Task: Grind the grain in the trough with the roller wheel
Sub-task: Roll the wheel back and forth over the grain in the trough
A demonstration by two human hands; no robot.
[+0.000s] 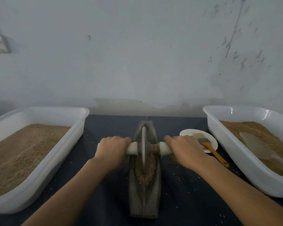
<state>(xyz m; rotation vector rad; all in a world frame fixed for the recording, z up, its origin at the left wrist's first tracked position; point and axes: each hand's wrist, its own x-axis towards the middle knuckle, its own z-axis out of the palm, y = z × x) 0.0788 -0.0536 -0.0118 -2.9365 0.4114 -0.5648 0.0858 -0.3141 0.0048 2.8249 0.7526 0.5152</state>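
- Leftmost, well left of the trough (144, 198), a white tub (39, 170) full of tan grain stands on the dark bench (104, 201).
- Just left of the trough, the left hand (112, 148) is curled round the left end of the white handle (132, 148).
- The trough, a long dark boat-shaped block, lies mid-bench with its length running away from the person; brown grain (145, 172) fills its groove in the near half.
- The wheel (143, 144) stands upright on edge in the groove, toward the trough's far half, its handle crossing over both rims.
- Just right of the trough, the right hand (185, 150) grips the handle's other end.
- Right of that hand, a white plate (186, 132) carries a brush (209, 146) with an orange handle.
- Farthest right of the trough, a second tub (235, 154) holds grain and a pale scoop (258, 147).
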